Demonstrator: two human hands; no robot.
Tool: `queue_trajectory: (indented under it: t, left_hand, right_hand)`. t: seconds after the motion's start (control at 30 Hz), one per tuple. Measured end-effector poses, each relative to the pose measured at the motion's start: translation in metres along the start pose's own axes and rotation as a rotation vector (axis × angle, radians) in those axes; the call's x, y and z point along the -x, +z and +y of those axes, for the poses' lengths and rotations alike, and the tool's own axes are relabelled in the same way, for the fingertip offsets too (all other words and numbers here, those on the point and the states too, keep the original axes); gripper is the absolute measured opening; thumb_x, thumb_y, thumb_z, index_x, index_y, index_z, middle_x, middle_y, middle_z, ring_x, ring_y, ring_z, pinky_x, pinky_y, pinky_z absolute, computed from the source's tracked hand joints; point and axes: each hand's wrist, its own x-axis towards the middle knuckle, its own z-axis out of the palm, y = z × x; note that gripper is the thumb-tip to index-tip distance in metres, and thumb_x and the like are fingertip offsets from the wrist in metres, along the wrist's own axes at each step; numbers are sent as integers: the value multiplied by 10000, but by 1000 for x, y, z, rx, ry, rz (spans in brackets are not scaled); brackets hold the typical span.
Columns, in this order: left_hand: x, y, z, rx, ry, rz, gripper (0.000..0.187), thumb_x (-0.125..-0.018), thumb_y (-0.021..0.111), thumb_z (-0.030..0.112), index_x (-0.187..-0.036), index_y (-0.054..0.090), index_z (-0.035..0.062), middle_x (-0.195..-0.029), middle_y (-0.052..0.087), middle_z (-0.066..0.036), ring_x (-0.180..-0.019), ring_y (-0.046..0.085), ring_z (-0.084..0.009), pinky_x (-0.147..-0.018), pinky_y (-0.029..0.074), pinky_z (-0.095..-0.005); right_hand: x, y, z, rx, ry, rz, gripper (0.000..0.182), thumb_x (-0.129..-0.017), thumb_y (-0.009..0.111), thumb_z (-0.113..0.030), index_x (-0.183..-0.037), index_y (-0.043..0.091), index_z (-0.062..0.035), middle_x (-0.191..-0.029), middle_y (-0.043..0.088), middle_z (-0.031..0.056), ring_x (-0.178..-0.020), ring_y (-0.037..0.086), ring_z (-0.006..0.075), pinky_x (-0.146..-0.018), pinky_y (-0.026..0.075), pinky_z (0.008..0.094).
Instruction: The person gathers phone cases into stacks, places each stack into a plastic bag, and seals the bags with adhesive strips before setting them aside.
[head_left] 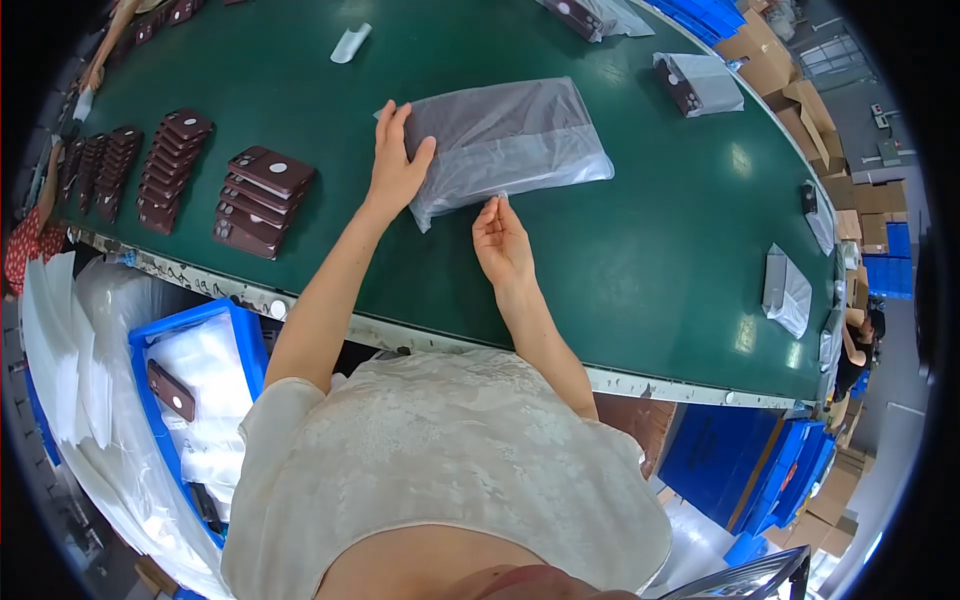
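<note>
A translucent plastic bag [510, 150] with dark contents lies on the green table in front of me. My left hand [398, 168] rests against its left end, thumb and fingers apart. At the bag's near edge, my right hand [502, 238] pinches the plastic between thumb and fingertips. What exactly fills the bag is blurred by the film. Left of my hands, a fanned stack of dark brown phone cases [262, 200] lies on the table, and a second stack of phone cases [174, 170] sits farther left.
Bagged bundles [700, 84] lie at the far right, another bagged bundle [787, 290] at the near right. A curled white piece [350, 43] is at the back. Below the left edge, a blue bin [250, 340] holds plastic sheets and a phone case [171, 390]. Another person's arm reaches in far left.
</note>
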Motion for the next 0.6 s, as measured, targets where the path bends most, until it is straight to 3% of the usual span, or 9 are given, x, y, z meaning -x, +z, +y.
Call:
queue_trajectory:
  t: [0.13, 0.23, 0.27, 0.37, 0.4, 0.5, 0.53, 0.6]
  left_hand:
    - [3, 2, 1, -1, 4, -63, 573, -973, 597, 226, -1460, 365, 33, -1591, 158, -224, -1475, 210, -375, -1187, 241, -433]
    - [2, 4, -2, -15, 20, -79, 571, -970, 602, 222, -1460, 374, 42, -1599, 132, -222, -1481, 195, -376, -1187, 240, -435]
    - [2, 5, -3, -14, 26, -84, 571, -970, 602, 222, -1460, 374, 42, -1599, 132, -222, -1481, 195, -376, -1187, 240, -435]
    - [2, 6, -3, -29, 47, -95, 564, -971, 602, 222, -1458, 380, 44, -1602, 124, -219, -1488, 177, -375, -1189, 236, -434]
    - [4, 8, -1, -24, 51, -101, 564, -971, 602, 222, -1458, 380, 44, -1602, 124, -219, -1488, 177, -375, -1189, 236, -434]
    - [9, 6, 3, 17, 25, -26, 546, -969, 589, 202, -1455, 391, 52, -1577, 214, -227, -1466, 251, -359, -1179, 267, -420]
    - [15, 3, 3, 14, 23, 5, 546, -969, 589, 202, -1455, 391, 52, -1577, 214, -227, -1466, 251, -359, -1179, 267, -420]
    - [34, -6, 3, 20, 8, 27, 492, -970, 580, 174, -1425, 439, 52, -1501, 371, -195, -1389, 382, -341, -1122, 346, -413]
  right_hand:
    - [-5, 2, -3, -4, 47, -10, 109, -971, 636, -89, -1008, 620, 13, -919, 661, 86, -812, 655, 162, -705, 563, 258]
    - [-7, 2, -13, 373, 2, 38, 140, -966, 660, -152, -999, 630, -20, -903, 670, 82, -781, 657, 157, -683, 559, 257]
    - [-8, 3, -18, 367, -3, 35, 140, -966, 660, -152, -999, 630, -20, -903, 670, 82, -781, 657, 157, -683, 559, 257]
    - [-1, 8, -28, 843, 80, 28, 163, -978, 650, -203, -983, 632, -41, -882, 680, 79, -737, 659, 155, -657, 560, 273]
    - [3, 8, -28, 840, 72, 30, 163, -978, 650, -203, -983, 632, -41, -882, 680, 79, -737, 659, 155, -657, 560, 273]
    - [12, 12, -20, 1283, -4, -74, 164, -983, 628, -204, -955, 633, -42, -840, 684, 73, -690, 653, 146, -630, 547, 274]
    - [18, 13, -18, 1306, 6, -94, 164, -983, 628, -204, -955, 633, -42, -840, 684, 73, -690, 653, 146, -630, 547, 274]
    - [32, 20, -10, 2081, -244, -389, 125, -968, 621, -160, -944, 638, -39, -813, 683, 72, -664, 644, 137, -602, 523, 278]
